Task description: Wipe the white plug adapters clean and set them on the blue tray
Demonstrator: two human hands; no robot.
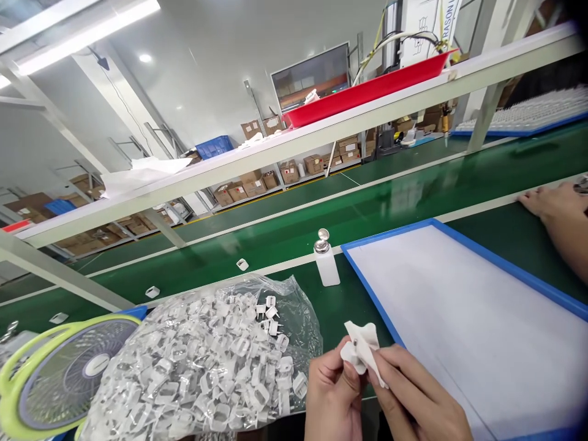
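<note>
A small white piece [351, 357] sits in the fingers of the left hand [333, 392], above the near edge of the dark green surface [500, 236]; the right hand's [413, 392] fingers pinch a white cloth [367, 335] against it. Left of them lies a clear bag [303, 306] heaped with white plug parts [220, 361], then a lime-green fan [96, 365]. Farther back stands a white bottle [327, 269] (its metal lid tipped up), beside a blue-rimmed tray [459, 306]. Beyond runs a glossy green belt [390, 205], and over it a long shelf [257, 158] carrying a red tray [367, 93]. Cardboard boxes [250, 184] and a dark screen [312, 73] line the room behind; at far right, another person's hand [551, 202] shows.
</note>
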